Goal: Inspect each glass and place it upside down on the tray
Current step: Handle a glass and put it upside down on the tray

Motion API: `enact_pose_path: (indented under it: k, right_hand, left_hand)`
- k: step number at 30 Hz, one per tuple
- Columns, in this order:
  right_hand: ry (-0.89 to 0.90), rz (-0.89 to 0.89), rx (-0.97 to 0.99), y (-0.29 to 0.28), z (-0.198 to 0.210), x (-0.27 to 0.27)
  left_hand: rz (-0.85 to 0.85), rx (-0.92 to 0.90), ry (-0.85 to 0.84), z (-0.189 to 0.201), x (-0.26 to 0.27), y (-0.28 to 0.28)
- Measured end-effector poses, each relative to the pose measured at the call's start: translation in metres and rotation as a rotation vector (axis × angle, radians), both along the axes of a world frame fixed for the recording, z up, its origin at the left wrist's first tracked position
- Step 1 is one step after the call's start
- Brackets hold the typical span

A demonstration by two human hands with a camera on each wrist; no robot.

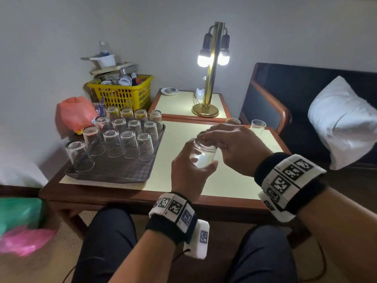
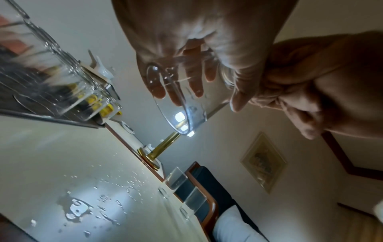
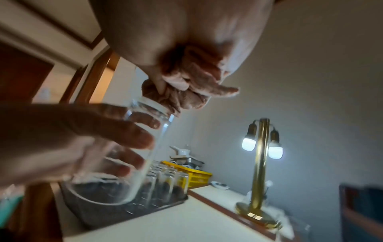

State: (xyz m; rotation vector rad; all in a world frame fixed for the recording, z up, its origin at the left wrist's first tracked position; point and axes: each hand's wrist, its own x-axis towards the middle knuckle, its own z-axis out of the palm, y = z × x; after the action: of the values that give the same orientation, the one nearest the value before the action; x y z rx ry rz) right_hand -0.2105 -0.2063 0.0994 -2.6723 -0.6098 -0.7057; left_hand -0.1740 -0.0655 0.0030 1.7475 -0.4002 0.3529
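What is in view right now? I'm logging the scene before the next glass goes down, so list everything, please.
tray: one, dark grey, left on the table
inverted glasses: about fourteen, clear, in rows on the tray
held glass: one, clear, above the table between both hands
upright glasses: two, clear, far right table edge
table: one, cream top, wood rim
water drops: many, on the tabletop
lamp: one, brass, two lit bulbs, side table
basket: one, yellow, behind the tray
bag: one, pinkish red, left of the tray
pillow: one, white, on the dark seat
left hand: grip round the held glass's side
right hand: fingertips on its upper end
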Motion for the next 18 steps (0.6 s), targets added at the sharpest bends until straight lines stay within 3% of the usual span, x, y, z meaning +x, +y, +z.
enact_pose_path:
  k: [4, 18]
  right_hand:
    - [0.012, 0.069, 0.057, 0.003, -0.003, 0.000]
    - [0.029, 0.006, 0.011, 0.006, -0.020, 0.006]
  left_hand:
    - [0.027, 0.029, -0.063, 0.000, 0.011, 0.003]
    - [0.046, 0.033, -0.031, -0.014, 0.000, -0.004]
